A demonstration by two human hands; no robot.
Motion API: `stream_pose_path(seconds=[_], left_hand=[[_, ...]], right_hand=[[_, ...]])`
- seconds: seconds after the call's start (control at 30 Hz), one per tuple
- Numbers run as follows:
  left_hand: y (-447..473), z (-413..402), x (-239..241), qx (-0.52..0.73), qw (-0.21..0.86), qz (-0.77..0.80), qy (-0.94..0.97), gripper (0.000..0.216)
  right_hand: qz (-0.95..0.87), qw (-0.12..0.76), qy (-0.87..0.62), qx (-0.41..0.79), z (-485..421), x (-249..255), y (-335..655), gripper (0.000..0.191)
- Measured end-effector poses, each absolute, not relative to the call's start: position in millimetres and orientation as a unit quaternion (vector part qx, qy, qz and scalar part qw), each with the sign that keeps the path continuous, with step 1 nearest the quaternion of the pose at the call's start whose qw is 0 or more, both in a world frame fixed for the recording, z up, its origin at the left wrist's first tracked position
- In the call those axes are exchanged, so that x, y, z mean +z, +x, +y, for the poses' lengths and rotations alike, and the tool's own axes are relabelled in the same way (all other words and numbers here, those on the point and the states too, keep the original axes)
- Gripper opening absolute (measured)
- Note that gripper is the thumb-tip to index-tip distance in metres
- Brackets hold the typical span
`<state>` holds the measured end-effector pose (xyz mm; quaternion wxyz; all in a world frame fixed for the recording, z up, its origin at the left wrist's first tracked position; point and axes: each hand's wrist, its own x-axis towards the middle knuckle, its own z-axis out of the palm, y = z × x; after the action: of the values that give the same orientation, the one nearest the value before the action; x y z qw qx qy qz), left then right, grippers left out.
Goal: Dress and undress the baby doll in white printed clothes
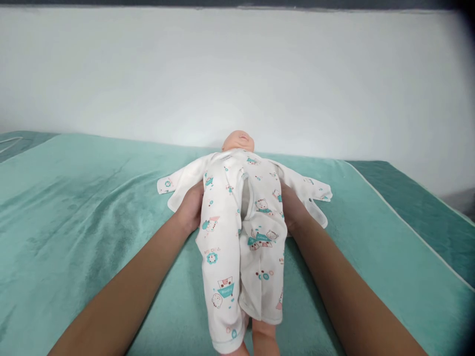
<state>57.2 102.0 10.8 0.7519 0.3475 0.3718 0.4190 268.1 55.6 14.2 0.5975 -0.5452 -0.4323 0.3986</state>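
A baby doll (239, 140) lies on its back on a teal blanket (74, 212), head away from me. It wears a white printed romper (226, 232) whose front gapes open down the middle. My left hand (191, 207) grips the doll's left-side flank under the sleeve. My right hand (291, 207) grips the opposite flank. Both hands' fingers are tucked behind the torso and mostly hidden. The doll's bare feet (265, 338) poke out of the romper legs at the bottom edge.
The teal blanket covers a bed with a white-piped edge (404, 222) on the right. A plain white wall (237, 74) stands right behind the bed.
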Motion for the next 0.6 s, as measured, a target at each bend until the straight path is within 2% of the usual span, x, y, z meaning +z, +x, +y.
stream_pose_path(seconds=[0.1, 0.27, 0.33, 0.4, 0.47, 0.6], left_hand=[[54, 104, 5, 0.476, 0.625, 0.413, 0.461, 0.036], [48, 112, 7, 0.529, 0.414, 0.452, 0.587, 0.029], [50, 121, 14, 0.541, 0.329, 0.465, 0.619, 0.027], [56, 136, 23, 0.541, 0.272, 0.458, 0.651, 0.026], [62, 154, 30, 0.513, 0.278, 0.444, 0.680, 0.024], [67, 184, 33, 0.413, 0.393, 0.424, 0.704, 0.026]], right_hand=[[-0.420, 0.586, -0.596, 0.353, 56, 11, 274, 0.026], [-0.439, 0.605, -0.651, 0.133, 58, 14, 281, 0.015], [-0.445, 0.627, -0.631, 0.103, 66, 19, 278, 0.015], [-0.466, 0.628, -0.610, 0.131, 79, 26, 276, 0.016], [-0.500, 0.602, -0.592, 0.191, 94, 30, 276, 0.018], [-0.544, 0.541, -0.575, 0.284, 117, 33, 285, 0.024]])
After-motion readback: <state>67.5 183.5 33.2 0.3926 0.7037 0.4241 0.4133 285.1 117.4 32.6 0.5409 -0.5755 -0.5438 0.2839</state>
